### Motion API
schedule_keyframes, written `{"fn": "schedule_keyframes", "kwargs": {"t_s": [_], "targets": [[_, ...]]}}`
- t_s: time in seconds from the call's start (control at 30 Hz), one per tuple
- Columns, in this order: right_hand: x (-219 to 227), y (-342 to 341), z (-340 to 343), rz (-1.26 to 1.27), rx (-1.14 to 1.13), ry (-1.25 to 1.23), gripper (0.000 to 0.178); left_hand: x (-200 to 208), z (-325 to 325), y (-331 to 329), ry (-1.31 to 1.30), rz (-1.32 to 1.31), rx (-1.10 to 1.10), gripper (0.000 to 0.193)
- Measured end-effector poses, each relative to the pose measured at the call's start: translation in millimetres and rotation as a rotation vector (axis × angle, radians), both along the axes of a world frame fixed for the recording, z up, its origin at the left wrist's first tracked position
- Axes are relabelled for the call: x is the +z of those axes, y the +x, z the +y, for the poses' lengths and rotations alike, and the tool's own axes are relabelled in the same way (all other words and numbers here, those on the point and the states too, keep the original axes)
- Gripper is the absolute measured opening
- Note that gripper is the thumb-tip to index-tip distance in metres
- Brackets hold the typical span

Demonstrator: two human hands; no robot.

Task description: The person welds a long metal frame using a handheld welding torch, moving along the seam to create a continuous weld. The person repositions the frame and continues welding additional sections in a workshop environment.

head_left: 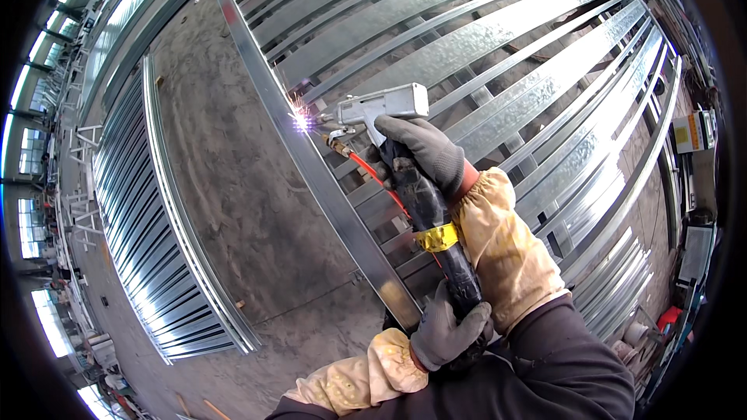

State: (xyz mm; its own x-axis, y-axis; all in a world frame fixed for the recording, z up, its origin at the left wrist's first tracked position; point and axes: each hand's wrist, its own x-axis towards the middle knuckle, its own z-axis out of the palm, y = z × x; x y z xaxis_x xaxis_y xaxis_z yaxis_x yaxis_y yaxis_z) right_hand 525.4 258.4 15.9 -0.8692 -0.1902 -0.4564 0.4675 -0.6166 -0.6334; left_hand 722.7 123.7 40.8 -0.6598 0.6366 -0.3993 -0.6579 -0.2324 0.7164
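Big galv. metal frame (498, 31) w/ long edge rail (315, 187). Over it: silver-headed tool (424, 194) w/ black-wrapped body, tip by the rail. R gloved hand (428, 152) grips tool's upper body; L gloved hand (447, 332) wraps its lower end. Orange hose (377, 171), yellow tape (437, 238) on body, sparks (302, 118) at tip.

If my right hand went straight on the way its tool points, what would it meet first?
Your right hand holds the silver tool, so the tool's tip would lead, likely meeting the long metal bar near where the sparks flare. The glare hides whether they touch now.
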Motion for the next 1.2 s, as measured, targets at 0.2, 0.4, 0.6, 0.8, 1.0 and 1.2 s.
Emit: {"fn": "schedule_keyframes", "kwargs": {"t_s": [0.2, 0.4, 0.6, 0.8, 1.0, 1.2], "targets": [[-3.7, -1.9, 0.4, 0.026, 0.009, -0.028, 0.046, -0.9, 1.0, -0.2, -0.011, 0.035, 0.010, 0.025], [-2.7, -0.1, 0.2, 0.020, 0.010, -0.014, 0.044, -5.6, 0.5, 2.6, -0.038, 0.073, 0.007, 0.025], [2.3, 1.6, 0.2, -0.003, 0.007, -0.018, 0.042, -0.5, 1.9, 2.9, -0.020, 0.034, 0.021, 0.025], [-0.8, 3.5, 0.5, -0.010, 0.002, -0.038, 0.042, 2.7, 1.9, 1.6, -0.023, 0.032, 0.006, 0.025], [-1.6, 4.0, 1.5, 0.015, 0.017, -0.018, 0.044, -2.2, 2.0, 6.1, -0.024, 0.020, 0.007, 0.025], [-4.1, 4.8, 1.0, 0.000, 0.005, -0.011, 0.045, 4.4, 3.0, 4.3, -0.042, 0.015, -0.002, 0.023]]}}
